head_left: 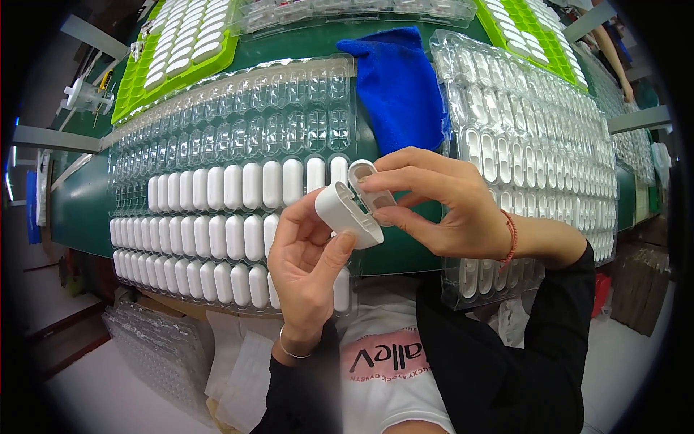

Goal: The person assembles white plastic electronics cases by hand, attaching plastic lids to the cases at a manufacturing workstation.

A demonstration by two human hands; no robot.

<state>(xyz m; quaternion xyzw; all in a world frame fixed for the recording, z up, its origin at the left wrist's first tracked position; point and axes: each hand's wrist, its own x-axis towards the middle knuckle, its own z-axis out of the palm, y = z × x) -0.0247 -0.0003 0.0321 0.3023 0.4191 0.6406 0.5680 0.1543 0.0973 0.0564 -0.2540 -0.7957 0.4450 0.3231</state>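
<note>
Over the front middle of the bench, my left hand [307, 264] grips a white, rounded earbud case shell [347, 220], tilted with its open end facing up and right. My right hand [448, 202] pinches a small oblong lid-like piece [377, 197], white-rimmed and greyish inside, between thumb and fingers. The piece lies at the shell's open end; whether the two are joined I cannot tell. Beneath and left of my hands, a clear plastic tray [238, 126] holds rows of white oblong case parts [233, 186]. Its far pockets show no white parts.
To the right, another clear tray [452, 87] carries many small oblong pieces with hollow insides. A blue cloth [397, 90] lies between the trays on the green bench [79, 192]. Green trays [126, 90] with white parts stand at the back. Stacked clear trays [155, 347] rest below, left.
</note>
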